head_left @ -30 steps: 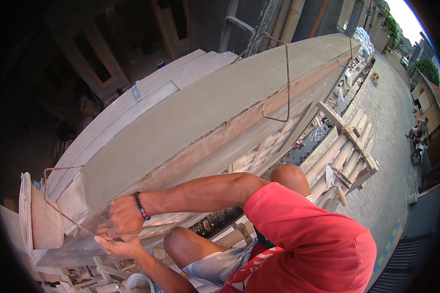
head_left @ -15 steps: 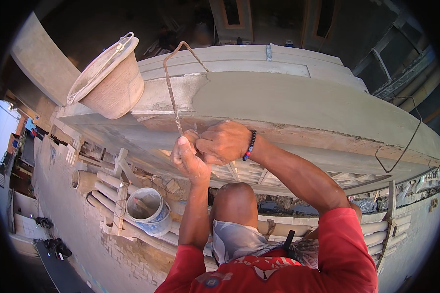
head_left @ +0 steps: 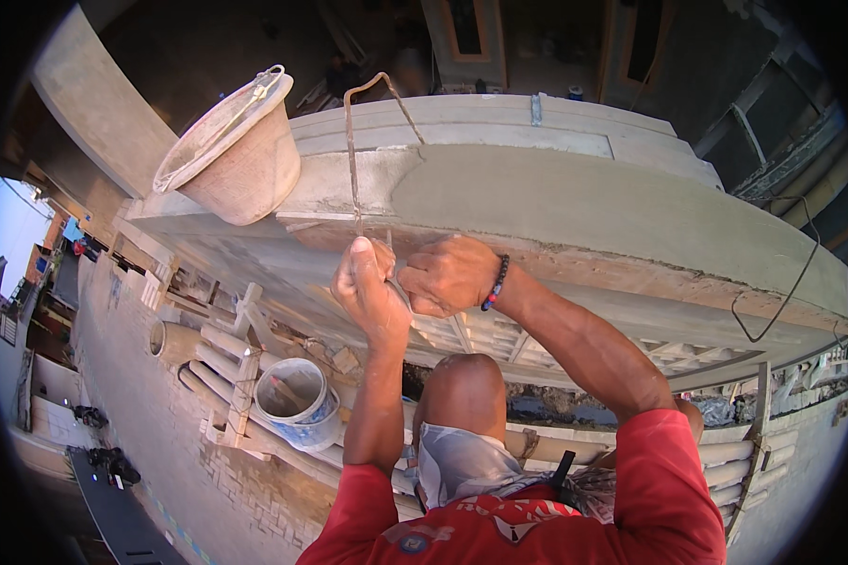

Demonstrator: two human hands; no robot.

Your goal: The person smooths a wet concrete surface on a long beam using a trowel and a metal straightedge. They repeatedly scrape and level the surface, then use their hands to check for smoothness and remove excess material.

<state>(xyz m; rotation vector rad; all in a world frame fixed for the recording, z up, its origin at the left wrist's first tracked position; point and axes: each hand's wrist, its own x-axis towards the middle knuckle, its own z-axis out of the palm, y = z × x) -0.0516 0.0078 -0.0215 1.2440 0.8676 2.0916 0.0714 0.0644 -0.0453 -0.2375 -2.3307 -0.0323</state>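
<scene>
A rusty bent metal rod [head_left: 352, 160] arches over the grey plastered ledge [head_left: 575, 184], one end on its top and the other hanging down its front. My left hand [head_left: 375, 294] is closed round the rod's lower end, thumb pointing up. Beside it, my right hand [head_left: 450, 273] is a fist, knuckles up, with a beaded bracelet [head_left: 497, 282] on the wrist. A slim grey thing shows between my hands, too small to name. Whatever the right fingers hold is hidden. Along the front face behind both hands runs a wooden board [head_left: 575, 262].
A mortar-stained tub [head_left: 245, 174] stands tilted on the ledge at left. A second bent rod [head_left: 793, 268] hooks over the ledge at far right. Below are a white bucket [head_left: 316, 428], bamboo poles [head_left: 226, 353] and a paved ground [head_left: 151, 414] far down.
My hands have come slightly apart, and the left thumb now points more upward along the rod. The whole view has shifted a little, moving the surroundings to the right.
</scene>
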